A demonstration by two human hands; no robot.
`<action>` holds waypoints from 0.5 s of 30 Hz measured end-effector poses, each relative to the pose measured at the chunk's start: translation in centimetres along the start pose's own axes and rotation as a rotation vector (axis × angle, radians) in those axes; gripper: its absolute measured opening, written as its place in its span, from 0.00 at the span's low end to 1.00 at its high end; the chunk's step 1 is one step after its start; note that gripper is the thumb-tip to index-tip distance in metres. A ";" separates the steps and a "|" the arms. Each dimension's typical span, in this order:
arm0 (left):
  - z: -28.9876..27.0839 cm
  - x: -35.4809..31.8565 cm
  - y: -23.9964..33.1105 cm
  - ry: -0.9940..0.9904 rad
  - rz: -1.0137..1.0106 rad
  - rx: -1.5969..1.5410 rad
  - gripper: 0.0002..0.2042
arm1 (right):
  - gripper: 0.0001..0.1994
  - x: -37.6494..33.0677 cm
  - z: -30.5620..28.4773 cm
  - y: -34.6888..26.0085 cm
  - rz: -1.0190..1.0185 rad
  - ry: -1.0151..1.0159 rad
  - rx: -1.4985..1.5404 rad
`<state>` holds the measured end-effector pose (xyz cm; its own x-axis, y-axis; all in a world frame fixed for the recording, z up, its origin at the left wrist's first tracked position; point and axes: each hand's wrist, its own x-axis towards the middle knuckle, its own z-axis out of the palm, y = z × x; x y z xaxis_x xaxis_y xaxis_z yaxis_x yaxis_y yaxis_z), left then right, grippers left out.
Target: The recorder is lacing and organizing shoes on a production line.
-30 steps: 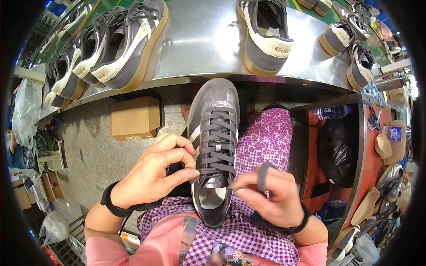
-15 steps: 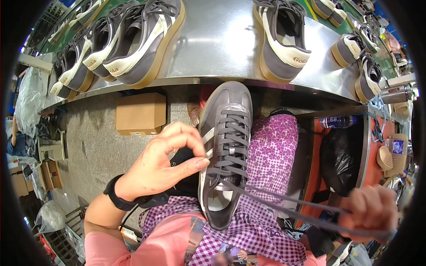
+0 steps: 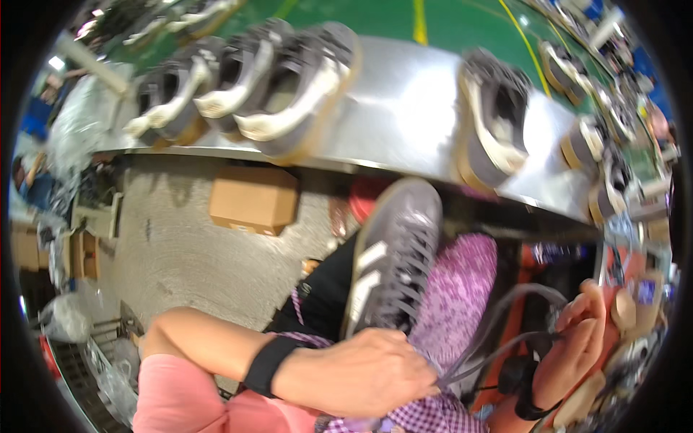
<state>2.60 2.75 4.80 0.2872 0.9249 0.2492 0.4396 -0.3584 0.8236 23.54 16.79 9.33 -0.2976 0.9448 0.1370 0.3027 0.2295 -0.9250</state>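
A dark grey sneaker (image 3: 386,252) with white side stripes and a tan sole lies over my lap, toe pointing away. My left hand (image 3: 361,372) covers its heel and opening, fingers closed around the grey shoelaces (image 3: 469,364) where they leave the shoe. To the right, the loose laces bow upward in a loop and run to my right hand (image 3: 577,335). That hand is raised beside the shoe, fingers drawn together with the lace ends at them; their exact grip is blurred. Black bands circle both wrists.
Across the front runs a metal bench (image 3: 397,101) carrying several similar sneakers, including a single shoe (image 3: 494,123) right of centre. A cardboard box (image 3: 253,198) sits on the floor below. On the right, an orange-red shelf (image 3: 613,267) stands close to my right hand.
My left hand has moved from beside the lacing down to the shoe's heel and closed on the laces. My right hand has turned upward, the laces now slack and looped. The view has shifted.
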 end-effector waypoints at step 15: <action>-5.1 -1.5 0.6 0.037 -0.148 0.454 0.11 | 0.06 -2.4 2.6 -1.0 -0.004 -1.043 -0.039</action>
<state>-1.89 1.84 7.52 0.1662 0.9712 0.1709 0.8032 -0.2338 0.5479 21.59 13.66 8.97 -0.9273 0.2777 -0.2511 0.3236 0.2571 -0.9106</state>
